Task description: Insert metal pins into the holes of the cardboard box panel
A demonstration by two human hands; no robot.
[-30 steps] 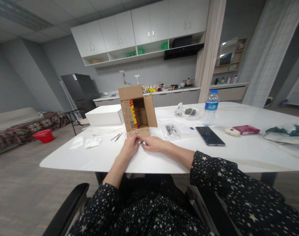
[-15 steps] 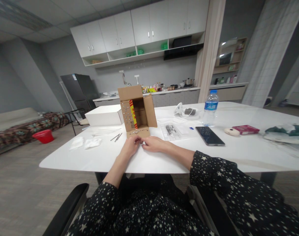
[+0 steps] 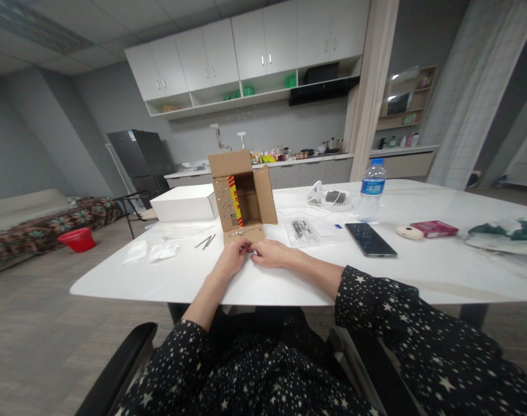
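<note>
Head view: left hand [image 3: 229,258] and right hand [image 3: 268,252] meet fingertip to fingertip, pinched on something too small to identify. Cardboard box [image 3: 241,196] stands just beyond them, front flap lying flat toward the fingers for access.

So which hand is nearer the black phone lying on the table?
Right. The right hand rests on the table by the cardboard box, on the phone's side; the left hand lies beyond it, farther from the phone.
</note>
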